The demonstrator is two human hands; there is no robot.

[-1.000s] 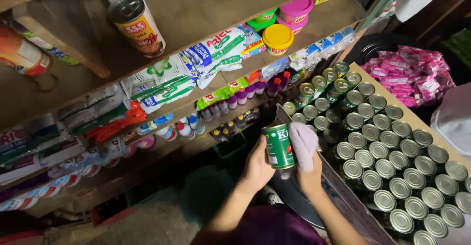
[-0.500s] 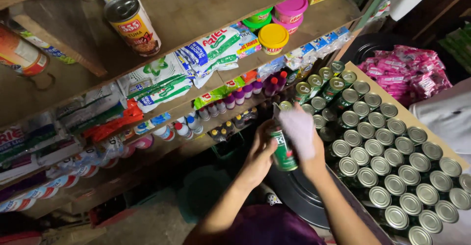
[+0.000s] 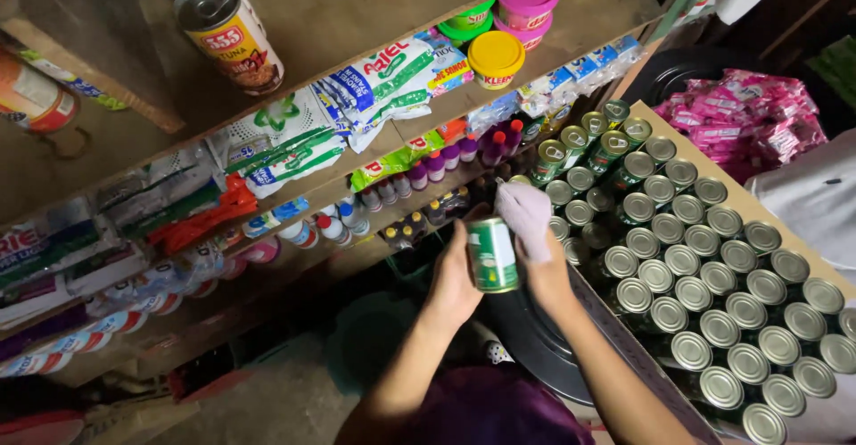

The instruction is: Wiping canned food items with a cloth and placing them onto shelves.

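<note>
Head view, looking down. The left hand [image 3: 455, 284] holds a small green cylindrical tin with a white-and-green paper label [image 3: 492, 254] — fingers wrapped around its left side, grip closed on the can body, the can upright or slightly tilted. The can sits in mid-air just in front of the wooden shelving, above a dark round basin [image 3: 535, 338] on the floor.

The right hand [image 3: 546, 271] clutches a pale lavender cloth [image 3: 526, 218] and presses it against the top and right side of the same can; grip closed on the cloth, cloth touching the can.

To the right, a flat cardboard tray [image 3: 758, 209] carries many rows of silver-topped tins [image 3: 713, 293], packed rim to rim. A few green-labelled tins [image 3: 580, 142] stand at its far end, just beside the cloth.

Shelving — top board: a large yellow-and-red labelled can [image 3: 227, 35] lying on its side, plus round plastic tubs, a yellow one [image 3: 496, 57], a pink one [image 3: 529, 4] and a green one [image 3: 468, 21]. Below: white-and-green sachet packs [image 3: 357, 88] hanging over the edge, then a row of small bottles with purple and red caps [image 3: 446, 160].

Far right, a heap of pink sachets [image 3: 744, 115]. A purple sleeve or garment [image 3: 499, 409] shows at the bottom edge.
</note>
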